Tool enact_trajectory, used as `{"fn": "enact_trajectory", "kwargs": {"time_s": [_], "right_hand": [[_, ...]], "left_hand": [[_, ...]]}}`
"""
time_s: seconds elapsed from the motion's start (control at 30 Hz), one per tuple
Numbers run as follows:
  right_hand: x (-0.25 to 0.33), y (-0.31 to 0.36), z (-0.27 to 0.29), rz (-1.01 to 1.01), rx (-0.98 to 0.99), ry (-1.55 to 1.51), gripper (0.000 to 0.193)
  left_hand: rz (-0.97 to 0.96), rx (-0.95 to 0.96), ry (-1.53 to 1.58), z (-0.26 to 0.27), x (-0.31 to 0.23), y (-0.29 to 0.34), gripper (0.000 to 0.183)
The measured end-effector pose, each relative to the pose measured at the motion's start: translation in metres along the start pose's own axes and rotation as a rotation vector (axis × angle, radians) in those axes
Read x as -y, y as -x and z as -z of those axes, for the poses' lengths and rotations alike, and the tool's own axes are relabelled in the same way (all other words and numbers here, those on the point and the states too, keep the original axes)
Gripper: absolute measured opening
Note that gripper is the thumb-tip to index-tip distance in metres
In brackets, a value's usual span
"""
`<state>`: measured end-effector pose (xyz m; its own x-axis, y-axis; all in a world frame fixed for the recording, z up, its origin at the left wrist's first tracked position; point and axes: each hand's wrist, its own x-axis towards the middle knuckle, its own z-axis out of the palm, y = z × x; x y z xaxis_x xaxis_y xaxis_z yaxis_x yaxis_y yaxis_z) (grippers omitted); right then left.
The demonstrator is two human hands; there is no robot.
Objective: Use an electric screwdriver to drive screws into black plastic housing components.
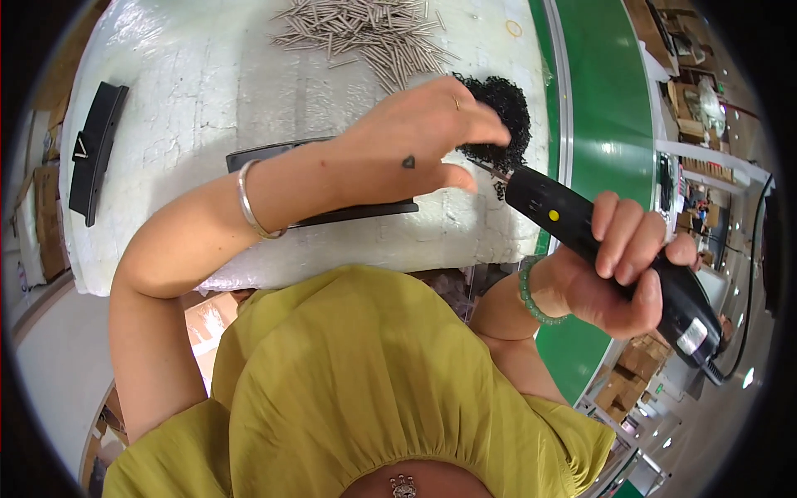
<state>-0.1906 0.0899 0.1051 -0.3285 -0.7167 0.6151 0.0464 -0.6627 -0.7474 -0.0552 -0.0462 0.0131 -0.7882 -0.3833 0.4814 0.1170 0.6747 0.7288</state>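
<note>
A black electric screwdriver (573, 220) is in my right hand (623, 270), with the fingers wrapped round its body. Its thin bit slants up and left, ending near my left hand (436, 133). That hand is stretched over the white work surface, thumb and fingers apart, and I see nothing between them. Its fingertips are at the edge of a heap of small black screw-like pieces (506, 104). Beneath my left wrist lies a long black part (365, 214), mostly hidden by the forearm.
A pile of thin metal pins (374, 33) covers the far middle of the wrapped white surface (183, 108). Another black curved part (97, 153) lies at the left. To the right runs a green strip (610, 108); a black cable (754, 282) trails from the screwdriver.
</note>
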Motion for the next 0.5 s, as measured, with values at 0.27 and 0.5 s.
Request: {"fn": "enact_trajectory", "kwargs": {"time_s": [0.27,0.5], "right_hand": [[-0.01,0.0,0.002,-0.018,0.0,-0.009,0.029],[-0.015,-0.003,-0.01,-0.061,0.048,-0.023,0.029]], "left_hand": [[0.176,0.019,-0.776,0.07,0.053,0.015,0.005],[0.318,0.047,-0.654,0.084,0.043,0.026,0.007]]}}
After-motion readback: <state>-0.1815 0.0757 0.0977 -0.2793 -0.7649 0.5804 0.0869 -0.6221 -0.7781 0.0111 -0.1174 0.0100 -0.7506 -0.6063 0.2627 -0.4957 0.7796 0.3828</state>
